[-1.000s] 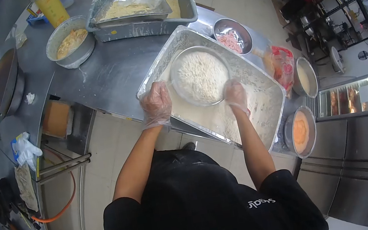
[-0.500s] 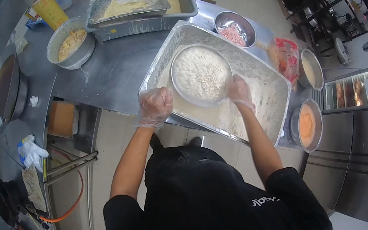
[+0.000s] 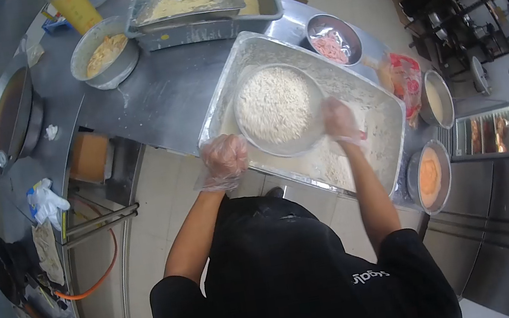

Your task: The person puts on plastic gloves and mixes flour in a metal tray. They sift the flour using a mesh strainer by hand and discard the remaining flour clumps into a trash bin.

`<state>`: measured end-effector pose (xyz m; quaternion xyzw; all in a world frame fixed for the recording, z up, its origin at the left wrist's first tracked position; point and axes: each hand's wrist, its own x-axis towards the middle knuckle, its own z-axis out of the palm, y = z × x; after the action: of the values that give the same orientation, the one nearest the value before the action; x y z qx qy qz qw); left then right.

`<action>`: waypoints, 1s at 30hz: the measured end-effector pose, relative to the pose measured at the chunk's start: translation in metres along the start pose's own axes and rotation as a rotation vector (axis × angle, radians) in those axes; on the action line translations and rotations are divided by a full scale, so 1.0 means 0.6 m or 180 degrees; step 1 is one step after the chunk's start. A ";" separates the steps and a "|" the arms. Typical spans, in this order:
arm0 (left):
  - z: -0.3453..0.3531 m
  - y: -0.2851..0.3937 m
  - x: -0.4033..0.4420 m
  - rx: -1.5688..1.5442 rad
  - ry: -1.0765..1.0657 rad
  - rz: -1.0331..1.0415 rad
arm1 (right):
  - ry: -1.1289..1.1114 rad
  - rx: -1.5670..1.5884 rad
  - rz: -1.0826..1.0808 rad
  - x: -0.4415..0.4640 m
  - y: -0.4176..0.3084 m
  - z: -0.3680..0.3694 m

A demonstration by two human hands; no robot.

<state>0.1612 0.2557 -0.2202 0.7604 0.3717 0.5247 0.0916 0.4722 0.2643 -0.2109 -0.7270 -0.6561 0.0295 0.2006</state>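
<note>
In the floury tray (image 3: 365, 93), the left hand (image 3: 225, 155), fingers curled, gripped the round pan (image 3: 296, 148) at eight o'clock, the right hand (image 3: 339, 119), blurred but closed, at four.

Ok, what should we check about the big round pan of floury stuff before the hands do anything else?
1. Gloves on: ok, the left hand and right hand both wear clear ones.
2. Round pan over the metal tray: ok.
3. Floury pieces inside the pan's rim: ok.
4. Fingers holding the rim tightly: cannot tell, the right hand is blurred.
5. Counter wiped clean: not ok, it has white marks.
</note>
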 end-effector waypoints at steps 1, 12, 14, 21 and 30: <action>-0.004 -0.001 0.004 -0.0010 -0.0001 -0.0003 | -0.0206 0.0331 0.0436 0.011 -0.006 -0.017; -0.009 0.004 0.006 -0.0389 -0.0149 -0.0171 | -0.0399 0.0093 0.0879 -0.001 0.006 -0.016; -0.008 0.009 0.016 -0.0420 0.0220 -0.0455 | -0.0507 0.0167 0.0581 -0.009 0.002 -0.036; -0.026 0.025 0.045 -0.0296 0.0385 -0.1532 | -0.0411 0.0027 0.0917 -0.007 -0.030 -0.024; 0.027 0.036 0.145 -0.0712 -0.0540 -0.1612 | -0.0381 0.0239 0.0794 -0.007 -0.001 -0.048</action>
<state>0.2002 0.3020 -0.1525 0.6697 0.4805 0.4574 0.3338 0.4796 0.2529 -0.1850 -0.7918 -0.5699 0.1220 0.1828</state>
